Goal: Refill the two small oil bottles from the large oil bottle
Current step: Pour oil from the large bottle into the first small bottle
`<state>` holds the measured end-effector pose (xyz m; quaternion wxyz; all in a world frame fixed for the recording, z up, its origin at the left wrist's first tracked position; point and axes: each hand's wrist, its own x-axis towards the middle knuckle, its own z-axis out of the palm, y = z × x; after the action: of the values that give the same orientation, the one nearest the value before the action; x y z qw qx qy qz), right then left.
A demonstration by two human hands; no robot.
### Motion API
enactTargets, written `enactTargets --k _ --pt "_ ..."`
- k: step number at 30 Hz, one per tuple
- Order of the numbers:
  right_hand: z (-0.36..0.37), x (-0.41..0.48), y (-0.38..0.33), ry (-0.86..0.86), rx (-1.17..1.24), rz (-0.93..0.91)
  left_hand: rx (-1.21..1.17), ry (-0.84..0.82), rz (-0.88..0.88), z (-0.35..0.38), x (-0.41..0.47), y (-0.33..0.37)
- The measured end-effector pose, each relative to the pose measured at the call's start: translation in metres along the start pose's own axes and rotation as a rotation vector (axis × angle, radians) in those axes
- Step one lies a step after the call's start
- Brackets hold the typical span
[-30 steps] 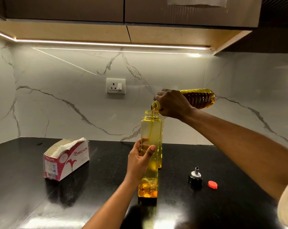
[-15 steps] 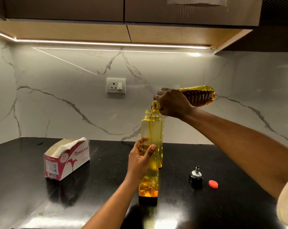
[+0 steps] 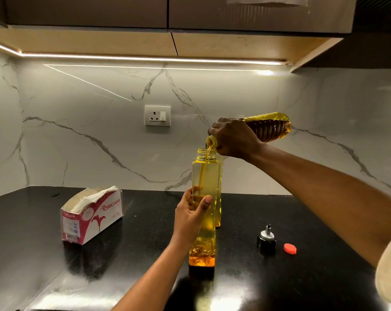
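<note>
Two small bottles: the front small bottle (image 3: 204,176) stood upright and uncapped on the black countertop (image 3: 33,243). The rear small bottle (image 3: 219,212) stood just behind it, mostly hidden.
Large oil bottle (image 3: 268,127): was held nearly level in the air, its mouth just above the front bottle's opening, with a thin stream of oil falling in.
Right hand (image 3: 233,138): was clamped round the large bottle's shoulder beside the neck, fingers curled over it.
Left hand (image 3: 190,218): gripped the front small bottle at mid-height, thumb on the near face and fingers round the far side.
Fill level: oil sat only near the base, so this refill looked to be at an early stage.
Handling, large bottle: it was probably heavy, with the liquid shifting as it tilted. Its ribbed plastic could give under a squeeze. A hold near the neck steered the mouth well.
Handling, small bottle: it was tall, narrow and likely light while nearly empty, so it would tip easily. Any dribble would make it slippery, so a mid-height steadying grip suited it.
Loose parts: a spouted pourer cap (image 3: 266,237) and a red cap (image 3: 290,248) lay near each other on the right. A tissue box (image 3: 93,215) sat well apart on the left.
</note>
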<state>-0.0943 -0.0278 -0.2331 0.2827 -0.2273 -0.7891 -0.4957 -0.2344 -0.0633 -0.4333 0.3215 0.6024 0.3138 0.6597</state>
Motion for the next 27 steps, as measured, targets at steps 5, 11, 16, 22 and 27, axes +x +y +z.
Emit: enactTargets --k 5,11,16,22,27 --pt "0.0010 0.0004 0.0005 -0.006 0.012 0.003 -0.002 -0.002 -0.007 -0.0005 0.0011 -0.0014" --pt "0.0009 -0.0003 0.0017 0.000 0.013 -0.003 -0.002 -0.003 -0.004 0.0003 0.0004 0.0002" --pt "0.0018 0.0003 0.0013 -0.001 0.012 -0.004 -0.012 0.000 -0.003 0.0001 0.0000 0.0010" --pt "0.0000 0.0015 0.0020 -0.003 -0.006 -0.028 0.004 -0.002 0.004 -0.0001 0.0002 0.0003" --pt "0.0002 0.0018 0.0026 -0.012 -0.003 -0.037 -0.007 0.004 0.002 0.0003 -0.0001 0.0011"
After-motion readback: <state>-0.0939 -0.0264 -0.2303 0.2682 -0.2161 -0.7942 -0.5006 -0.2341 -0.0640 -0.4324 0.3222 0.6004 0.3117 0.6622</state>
